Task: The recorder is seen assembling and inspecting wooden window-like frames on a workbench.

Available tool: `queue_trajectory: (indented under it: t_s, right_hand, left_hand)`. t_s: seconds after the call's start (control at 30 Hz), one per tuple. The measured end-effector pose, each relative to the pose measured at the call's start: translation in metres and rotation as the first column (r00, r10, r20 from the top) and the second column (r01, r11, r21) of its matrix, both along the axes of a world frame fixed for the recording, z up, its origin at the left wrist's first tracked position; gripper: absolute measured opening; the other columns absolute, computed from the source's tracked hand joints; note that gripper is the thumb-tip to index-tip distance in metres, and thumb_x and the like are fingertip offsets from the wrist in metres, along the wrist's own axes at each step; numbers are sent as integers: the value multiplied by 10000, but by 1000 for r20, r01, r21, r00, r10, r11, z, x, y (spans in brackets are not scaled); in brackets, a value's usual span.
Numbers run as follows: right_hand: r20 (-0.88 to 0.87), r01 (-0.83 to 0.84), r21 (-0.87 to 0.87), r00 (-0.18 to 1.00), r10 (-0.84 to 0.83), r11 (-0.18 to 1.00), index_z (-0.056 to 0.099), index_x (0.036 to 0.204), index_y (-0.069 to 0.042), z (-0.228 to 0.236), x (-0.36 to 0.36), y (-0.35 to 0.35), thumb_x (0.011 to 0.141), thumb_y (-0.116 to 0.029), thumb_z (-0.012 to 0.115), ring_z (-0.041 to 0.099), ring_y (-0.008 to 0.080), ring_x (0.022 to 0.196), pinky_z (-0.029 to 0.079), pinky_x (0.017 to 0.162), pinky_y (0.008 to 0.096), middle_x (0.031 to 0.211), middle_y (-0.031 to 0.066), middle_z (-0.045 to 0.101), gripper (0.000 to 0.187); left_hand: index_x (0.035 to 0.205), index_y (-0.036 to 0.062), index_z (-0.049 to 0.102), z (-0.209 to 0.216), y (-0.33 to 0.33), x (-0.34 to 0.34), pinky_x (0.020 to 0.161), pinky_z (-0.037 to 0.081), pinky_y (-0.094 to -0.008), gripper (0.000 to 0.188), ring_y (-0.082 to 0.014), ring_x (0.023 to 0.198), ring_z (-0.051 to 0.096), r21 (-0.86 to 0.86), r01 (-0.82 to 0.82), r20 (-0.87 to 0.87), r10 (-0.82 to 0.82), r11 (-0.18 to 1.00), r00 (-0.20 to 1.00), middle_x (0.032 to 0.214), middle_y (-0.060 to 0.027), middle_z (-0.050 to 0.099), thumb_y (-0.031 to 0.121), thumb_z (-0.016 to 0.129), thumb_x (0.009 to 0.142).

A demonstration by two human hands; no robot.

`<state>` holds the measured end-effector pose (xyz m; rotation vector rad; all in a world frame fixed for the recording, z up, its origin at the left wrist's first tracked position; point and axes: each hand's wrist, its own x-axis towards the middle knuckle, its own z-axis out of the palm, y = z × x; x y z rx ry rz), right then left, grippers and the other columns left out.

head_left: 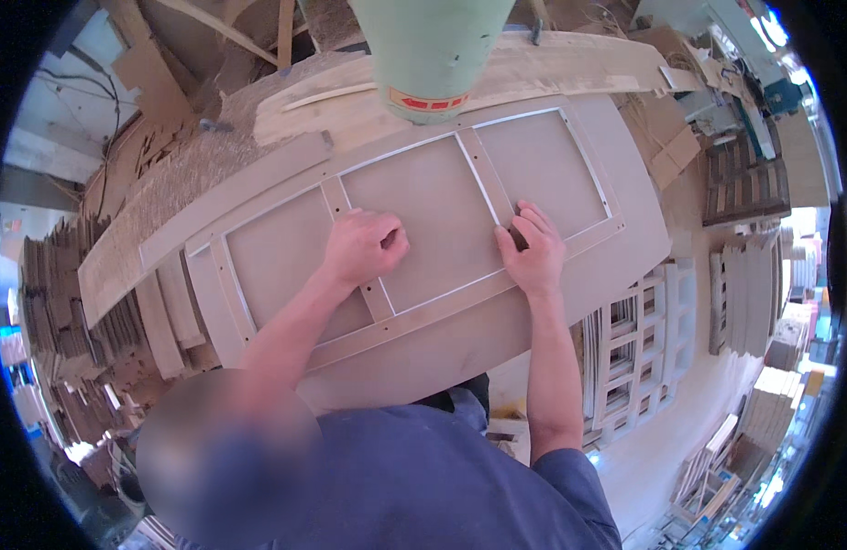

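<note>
A flat wooden frame (453, 301) with several crossbars and thin white inner edges lies on a large pale board (497, 335). My left hand (364, 247) is closed like a fist over the crossbar (376, 298) left of centre; whatever its fingers pinch, if anything, is hidden. Further right, my right hand (535, 252) bends its fingers and thumb together at the near end of another crossbar (479, 170). Nothing nameable shows between these fingers. Small dark dots mark the frame's rails and crossbars.
A pale green column (437, 46) with a red mark hangs over the board's far edge. Long wooden planks (231, 197) lie behind and left. Stacked boards (61, 284) stand at the left. Slatted frames (639, 339) and a dark pallet (744, 179) are on the right.
</note>
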<state>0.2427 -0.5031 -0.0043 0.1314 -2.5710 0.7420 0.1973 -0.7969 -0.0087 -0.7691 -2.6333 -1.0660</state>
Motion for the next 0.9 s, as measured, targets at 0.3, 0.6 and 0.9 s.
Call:
queue_trajectory:
  t_s: [0.3, 0.6, 0.9]
  right_hand:
    - [-1, -27, 17, 1000, 27, 999, 649, 825, -11, 0, -1, -7, 769, -93, 818, 676, 337, 1144, 559, 917, 432, 988, 132, 700, 196]
    - [86, -23, -3, 996, 24, 1000, 611, 814, 37, 1, 1, 4, 816, -38, 783, 685, 375, 1126, 546, 877, 434, 884, 162, 639, 188]
    - [-120, -318, -27, 942, 313, 948, 632, 833, 2, 29, 64, -134, 807, -63, 783, 667, 427, 1121, 536, 980, 496, 913, 142, 658, 166]
  left_hand:
    - [690, 106, 637, -9, -10, -2, 645, 519, -436, 140, -318, 607, 636, 21, 11, 9, -11, 1000, 1000, 647, -79, 657, 173, 681, 804]
    - [707, 101, 656, -13, 3, -6, 635, 535, -461, 139, -348, 633, 649, -34, -10, -11, 9, 999, 1000, 668, -101, 669, 191, 678, 811]
    - [749, 108, 661, -11, 7, -4, 631, 544, -483, 163, -368, 648, 665, -1, -20, 36, 21, 1000, 999, 688, -108, 682, 242, 672, 841]
